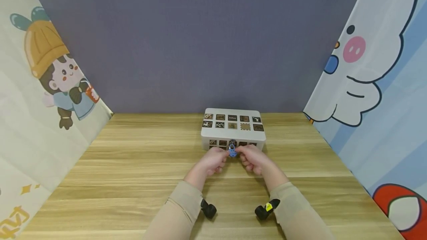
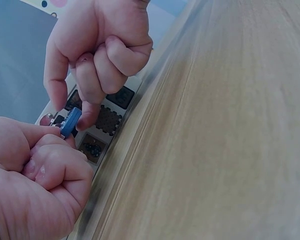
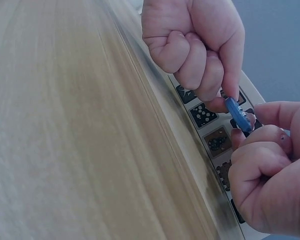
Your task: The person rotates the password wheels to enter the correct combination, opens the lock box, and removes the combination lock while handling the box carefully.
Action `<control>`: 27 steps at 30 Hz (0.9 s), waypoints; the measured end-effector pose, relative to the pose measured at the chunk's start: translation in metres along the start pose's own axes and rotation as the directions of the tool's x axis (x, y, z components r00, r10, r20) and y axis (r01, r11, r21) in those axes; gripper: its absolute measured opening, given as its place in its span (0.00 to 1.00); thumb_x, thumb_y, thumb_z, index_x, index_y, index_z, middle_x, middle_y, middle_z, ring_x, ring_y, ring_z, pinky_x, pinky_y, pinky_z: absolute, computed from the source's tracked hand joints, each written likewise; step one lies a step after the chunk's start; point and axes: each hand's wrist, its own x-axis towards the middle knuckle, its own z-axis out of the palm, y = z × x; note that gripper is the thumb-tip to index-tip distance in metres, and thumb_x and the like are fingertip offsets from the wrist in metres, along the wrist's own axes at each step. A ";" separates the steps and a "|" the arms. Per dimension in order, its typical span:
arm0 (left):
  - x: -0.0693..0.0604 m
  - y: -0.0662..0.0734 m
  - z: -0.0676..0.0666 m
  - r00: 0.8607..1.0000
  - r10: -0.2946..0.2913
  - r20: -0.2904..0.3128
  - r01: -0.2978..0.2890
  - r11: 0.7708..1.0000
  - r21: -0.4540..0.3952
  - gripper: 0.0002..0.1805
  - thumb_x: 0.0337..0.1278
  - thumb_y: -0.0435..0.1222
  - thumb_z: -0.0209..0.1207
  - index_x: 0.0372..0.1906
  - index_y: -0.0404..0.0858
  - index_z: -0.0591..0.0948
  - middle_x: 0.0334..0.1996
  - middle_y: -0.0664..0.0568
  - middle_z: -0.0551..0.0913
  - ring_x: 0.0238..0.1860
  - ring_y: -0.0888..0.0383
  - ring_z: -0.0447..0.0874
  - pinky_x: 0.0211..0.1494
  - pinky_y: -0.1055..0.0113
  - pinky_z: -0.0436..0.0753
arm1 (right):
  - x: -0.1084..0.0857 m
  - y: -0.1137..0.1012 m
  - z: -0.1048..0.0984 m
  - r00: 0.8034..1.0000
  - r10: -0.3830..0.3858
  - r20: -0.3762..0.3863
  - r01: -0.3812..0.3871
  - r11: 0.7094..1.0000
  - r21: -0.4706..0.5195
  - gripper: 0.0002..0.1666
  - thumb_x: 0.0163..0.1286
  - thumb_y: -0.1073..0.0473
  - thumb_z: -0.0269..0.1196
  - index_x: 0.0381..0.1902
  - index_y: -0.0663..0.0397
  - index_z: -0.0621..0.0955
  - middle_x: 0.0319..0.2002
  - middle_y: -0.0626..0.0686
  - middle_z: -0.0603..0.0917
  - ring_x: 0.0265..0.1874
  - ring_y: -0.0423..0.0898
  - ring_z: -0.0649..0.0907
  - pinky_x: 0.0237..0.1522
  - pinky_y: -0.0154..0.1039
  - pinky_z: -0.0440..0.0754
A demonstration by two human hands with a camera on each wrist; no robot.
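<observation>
A small blue padlock (image 1: 232,152) with a metal shackle is at the front clasp of a white box (image 1: 233,133) patterned with small dark square pictures. My left hand (image 1: 214,159) pinches the padlock's left side between thumb and index finger, the other fingers curled in. From the other side, the right hand (image 1: 252,157) has its thumb and index finger at the padlock's right edge. Both wrist views show the padlock's blue body (image 2: 71,121) edge-on between the hands. Whether the shackle passes through the clasp is hidden by the fingers.
The box stands on a wood-grain table (image 1: 150,166), near a dark grey back panel (image 1: 207,40). Cartoon-printed sheets (image 1: 370,95) flank the table on both sides. A black wrist camera (image 1: 208,209) hangs at each sleeve cuff.
</observation>
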 end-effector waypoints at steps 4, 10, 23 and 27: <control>0.000 0.000 0.000 1.000 -0.002 -0.002 0.002 1.000 0.001 0.16 0.76 0.35 0.50 0.49 0.22 0.78 0.16 0.59 0.62 0.15 0.64 0.56 0.17 0.74 0.60 | -0.001 0.001 0.002 1.000 -0.003 -0.005 0.003 1.000 -0.026 0.13 0.71 0.56 0.61 0.29 0.58 0.75 0.13 0.43 0.61 0.11 0.37 0.58 0.12 0.29 0.55; 0.000 0.000 0.001 1.000 -0.011 -0.004 0.011 1.000 0.001 0.16 0.76 0.35 0.50 0.49 0.23 0.78 0.16 0.59 0.63 0.15 0.64 0.56 0.17 0.74 0.60 | -0.003 0.000 0.005 1.000 -0.010 -0.019 0.008 0.998 -0.065 0.14 0.72 0.56 0.61 0.30 0.62 0.77 0.13 0.43 0.62 0.11 0.37 0.59 0.12 0.30 0.55; 0.000 0.003 -0.001 0.999 -0.008 -0.043 0.009 1.000 0.022 0.13 0.72 0.36 0.56 0.46 0.27 0.82 0.15 0.60 0.62 0.15 0.65 0.57 0.17 0.74 0.62 | -0.002 0.001 0.006 1.000 -0.029 0.004 0.030 0.996 -0.088 0.15 0.72 0.57 0.61 0.30 0.64 0.78 0.12 0.43 0.61 0.11 0.38 0.59 0.12 0.30 0.57; 0.002 0.001 -0.001 0.999 -0.001 -0.042 0.002 1.000 0.028 0.15 0.71 0.35 0.57 0.47 0.24 0.81 0.15 0.60 0.62 0.14 0.65 0.57 0.16 0.74 0.62 | -0.001 0.003 0.006 0.999 -0.029 0.014 0.030 0.997 -0.073 0.15 0.72 0.57 0.60 0.30 0.64 0.77 0.13 0.43 0.60 0.11 0.37 0.58 0.12 0.30 0.56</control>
